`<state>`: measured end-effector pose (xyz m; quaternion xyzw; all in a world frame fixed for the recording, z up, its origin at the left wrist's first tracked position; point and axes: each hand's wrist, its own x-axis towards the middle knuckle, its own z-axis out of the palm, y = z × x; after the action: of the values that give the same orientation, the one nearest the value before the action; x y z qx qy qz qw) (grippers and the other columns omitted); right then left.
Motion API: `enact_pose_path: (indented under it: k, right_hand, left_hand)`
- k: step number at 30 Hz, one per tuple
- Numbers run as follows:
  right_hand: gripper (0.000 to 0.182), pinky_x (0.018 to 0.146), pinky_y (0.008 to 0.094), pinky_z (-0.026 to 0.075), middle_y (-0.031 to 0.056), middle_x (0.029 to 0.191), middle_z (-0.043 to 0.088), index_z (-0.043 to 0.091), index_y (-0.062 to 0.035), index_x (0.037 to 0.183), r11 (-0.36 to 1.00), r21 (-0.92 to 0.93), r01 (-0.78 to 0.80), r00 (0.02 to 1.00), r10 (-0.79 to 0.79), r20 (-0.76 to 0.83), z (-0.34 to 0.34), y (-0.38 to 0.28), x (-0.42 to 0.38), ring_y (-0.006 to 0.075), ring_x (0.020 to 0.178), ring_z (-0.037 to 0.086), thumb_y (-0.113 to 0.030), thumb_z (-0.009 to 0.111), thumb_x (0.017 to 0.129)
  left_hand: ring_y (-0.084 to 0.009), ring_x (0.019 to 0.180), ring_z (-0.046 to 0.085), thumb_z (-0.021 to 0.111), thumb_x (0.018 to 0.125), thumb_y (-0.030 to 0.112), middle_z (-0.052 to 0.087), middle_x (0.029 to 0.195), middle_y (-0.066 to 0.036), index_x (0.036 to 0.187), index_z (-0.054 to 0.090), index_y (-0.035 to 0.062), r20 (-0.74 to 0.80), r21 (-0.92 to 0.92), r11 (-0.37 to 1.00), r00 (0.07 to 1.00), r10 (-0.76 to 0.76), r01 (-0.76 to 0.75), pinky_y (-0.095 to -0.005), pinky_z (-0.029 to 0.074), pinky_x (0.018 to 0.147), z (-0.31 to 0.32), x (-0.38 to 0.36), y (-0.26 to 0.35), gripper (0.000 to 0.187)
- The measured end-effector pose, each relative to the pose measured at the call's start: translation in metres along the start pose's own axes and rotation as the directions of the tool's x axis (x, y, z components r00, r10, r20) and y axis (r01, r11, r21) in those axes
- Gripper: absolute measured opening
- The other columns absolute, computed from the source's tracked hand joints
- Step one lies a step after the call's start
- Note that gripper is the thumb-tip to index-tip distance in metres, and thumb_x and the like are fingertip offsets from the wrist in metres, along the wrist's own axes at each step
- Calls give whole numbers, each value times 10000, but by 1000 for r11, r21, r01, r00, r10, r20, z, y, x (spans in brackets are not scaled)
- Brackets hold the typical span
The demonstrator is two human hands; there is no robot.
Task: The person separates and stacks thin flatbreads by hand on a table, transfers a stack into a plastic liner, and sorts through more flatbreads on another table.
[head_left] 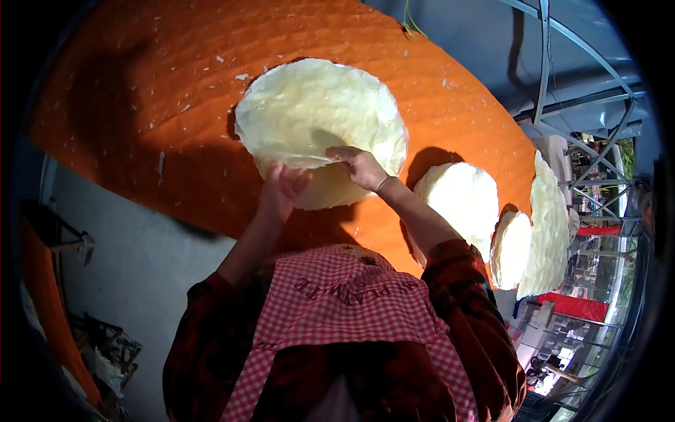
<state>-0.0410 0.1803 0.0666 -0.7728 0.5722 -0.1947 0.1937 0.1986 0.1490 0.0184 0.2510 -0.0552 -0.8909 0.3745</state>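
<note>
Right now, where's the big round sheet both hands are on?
Head view, upper centre: large pale sheet on the orange mat, left of three smaller sheets.

Partly legible "PLANTE" lettering on checked apron point(337, 295)

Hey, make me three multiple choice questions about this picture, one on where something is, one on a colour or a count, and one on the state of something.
1. Where are both hands?
A. At the lower edge of the big pale sheet
B. On the checked apron
C. On the metal frame

2. What colour is the surface under the sheets?
A. Blue
B. Orange
C. White

3. How does the big sheet lie?
A. Rolled up
B. Spread flat, lower edge lifting
C. Torn in half

Answers:
1 A: the left hand and right hand pinch the big pale sheet at its lower edge.
2 B: the orange surface shows all around it.
3 B: it lies flat, with a fold by the fingers.
</note>
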Motion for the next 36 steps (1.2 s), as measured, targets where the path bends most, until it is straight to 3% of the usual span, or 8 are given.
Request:
enact_pose_path:
  k: [4,9,16,20,23,28,32,36]
  right_hand:
    - [466,1009,347,436,100,1315,543,578,-83,1243,1000,12,17,989,-19,144,5,13,-7,283,1224,501,0,596,785]
    - [692,1110,426,286,198,1410,417,473,-44,1338,986,-144,-90,978,114,172,-4,-42,11,331,1329,368,-491,616,829]
    - [678,1121,429,254,174,1461,355,374,-48,1392,963,-249,-103,992,118,45,59,-49,28,317,1362,317,-351,604,830]
    - [407,959,413,434,200,1236,555,564,-34,1190,972,-233,-18,995,-7,-102,52,-28,37,334,1162,523,-174,586,808]
    - [165,644,484,481,215,749,615,660,-51,863,967,-221,-124,966,66,-250,-4,19,80,412,699,593,-90,521,784]
    - [210,686,405,516,218,821,647,695,-70,984,956,-290,-41,857,-116,-502,-170,-64,120,382,748,628,-41,570,818]
    - [213,687,435,510,202,850,657,692,-64,954,868,-497,-21,926,-170,-338,-231,9,160,377,756,632,-83,565,784]
    - [212,712,401,515,226,863,645,689,-50,956,946,-288,-152,875,-7,-484,-333,6,198,369,819,648,-106,549,807]
  left_hand:
    - [-253,1121,550,386,973,511,534,1261,-110,1336,396,95,-62,15,996,994,92,-91,-406,462,937,7,10,8,552]
    - [-283,1107,547,448,964,305,515,1255,-130,1366,336,118,-82,63,991,989,122,-117,-418,505,865,-3,12,7,457]
    - [-261,1061,572,568,861,111,550,1175,-105,1314,400,48,-74,335,914,960,269,-230,-391,538,839,4,16,9,488]
    - [-268,1023,590,601,849,122,548,1164,-107,1312,415,84,-206,343,927,951,231,-151,-426,563,758,-23,34,0,500]
    - [-267,1005,598,600,856,136,546,1173,-96,1311,424,121,-258,319,940,943,209,-121,-438,566,725,-3,30,3,489]
    - [-253,1004,602,596,860,144,545,1189,-77,1305,431,145,-365,332,942,914,178,-51,-405,558,677,-16,33,0,474]
    - [-264,954,612,586,839,91,557,1151,-108,1292,445,105,-421,327,945,897,135,11,-396,565,651,-12,34,5,474]
    - [-246,823,630,569,850,102,571,1099,-94,1276,452,141,-456,350,930,888,64,113,-384,552,616,-32,45,5,443]
